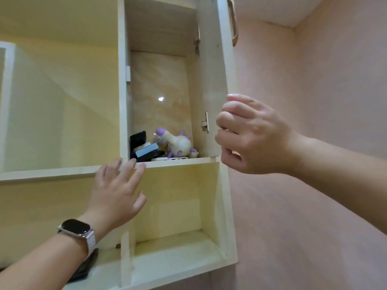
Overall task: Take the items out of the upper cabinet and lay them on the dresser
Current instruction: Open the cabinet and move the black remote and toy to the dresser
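A pink plastered wall [314, 101] fills the right of the frame beside a pale yellow wooden upper cabinet [123, 91], whose narrow door [215, 80] stands open. At centre, on its shelf [180, 162], lie a cream and purple plush toy [180, 143], a black rectangular case [137, 139], a light blue box [146, 150] and a flat white device [167, 159]. The left hand [117, 195], with a black-faced smartwatch [75, 228] on its wrist, is spread flat with its fingertips at the shelf's front edge. The right hand [255, 137] hangs loosely curled beside the door's edge, holding nothing
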The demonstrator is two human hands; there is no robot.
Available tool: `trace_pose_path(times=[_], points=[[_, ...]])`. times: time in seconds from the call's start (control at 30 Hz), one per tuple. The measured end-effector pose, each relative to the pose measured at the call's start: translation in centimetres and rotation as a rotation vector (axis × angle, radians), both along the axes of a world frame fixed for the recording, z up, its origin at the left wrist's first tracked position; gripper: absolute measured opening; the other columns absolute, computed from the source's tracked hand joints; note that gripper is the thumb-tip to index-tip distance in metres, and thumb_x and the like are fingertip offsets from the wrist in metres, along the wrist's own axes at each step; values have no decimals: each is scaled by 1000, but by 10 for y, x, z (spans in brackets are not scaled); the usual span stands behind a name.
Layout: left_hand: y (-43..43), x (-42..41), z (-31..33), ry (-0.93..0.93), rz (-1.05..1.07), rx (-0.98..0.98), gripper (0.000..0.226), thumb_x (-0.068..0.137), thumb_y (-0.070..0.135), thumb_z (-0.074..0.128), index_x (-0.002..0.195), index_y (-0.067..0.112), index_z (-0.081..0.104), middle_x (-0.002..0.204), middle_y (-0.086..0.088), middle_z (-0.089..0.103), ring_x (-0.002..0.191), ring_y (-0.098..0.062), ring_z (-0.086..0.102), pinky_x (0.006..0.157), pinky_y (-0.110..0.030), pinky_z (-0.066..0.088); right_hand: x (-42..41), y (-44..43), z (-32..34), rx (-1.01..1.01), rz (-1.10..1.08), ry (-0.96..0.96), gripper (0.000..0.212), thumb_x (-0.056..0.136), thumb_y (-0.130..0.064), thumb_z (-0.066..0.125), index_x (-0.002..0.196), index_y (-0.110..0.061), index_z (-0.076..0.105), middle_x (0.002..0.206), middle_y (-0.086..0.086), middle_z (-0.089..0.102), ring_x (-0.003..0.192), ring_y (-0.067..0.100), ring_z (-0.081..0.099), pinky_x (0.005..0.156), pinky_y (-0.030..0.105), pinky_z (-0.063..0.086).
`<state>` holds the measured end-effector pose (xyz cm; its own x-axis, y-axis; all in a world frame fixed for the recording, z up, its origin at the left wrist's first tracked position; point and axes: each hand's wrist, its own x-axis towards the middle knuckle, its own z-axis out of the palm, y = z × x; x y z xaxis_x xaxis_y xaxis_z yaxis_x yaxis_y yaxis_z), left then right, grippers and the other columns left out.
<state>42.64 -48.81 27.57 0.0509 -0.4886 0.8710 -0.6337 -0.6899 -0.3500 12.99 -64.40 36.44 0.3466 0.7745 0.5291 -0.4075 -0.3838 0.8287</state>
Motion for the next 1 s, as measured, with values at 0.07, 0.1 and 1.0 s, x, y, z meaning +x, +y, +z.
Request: trace_pose_path(times=[0.07,0.1,1.0], points=[[-4,3,-1,-15,-18,-27,68,72,44,45,129,8,57,128,-19,57,118,-44,44,98,-60,32,-18,-23,-6,29,-104,-43,10,79,-15,55,73,-9,61,83,13,62,86,37,62,103,53,43],[-6,4,-1,-17,-29,-41,68,72,44,44,129,8,56,128,-18,56,117,-44,43,98,-61,30,-25,-31,-9,43,-142,-59,12,81,-16,55,74,-9,62,84,13,62,88,36,62,104,54,42],[-7,14,56,-242,-272,-17,46,81,39,53,115,9,65,115,-11,64,109,-35,55,87,-44,41,45,-5,-22,517,-307,-76,23,77,-29,50,80,-8,58,82,13,59,72,35,54,68,41,45]])
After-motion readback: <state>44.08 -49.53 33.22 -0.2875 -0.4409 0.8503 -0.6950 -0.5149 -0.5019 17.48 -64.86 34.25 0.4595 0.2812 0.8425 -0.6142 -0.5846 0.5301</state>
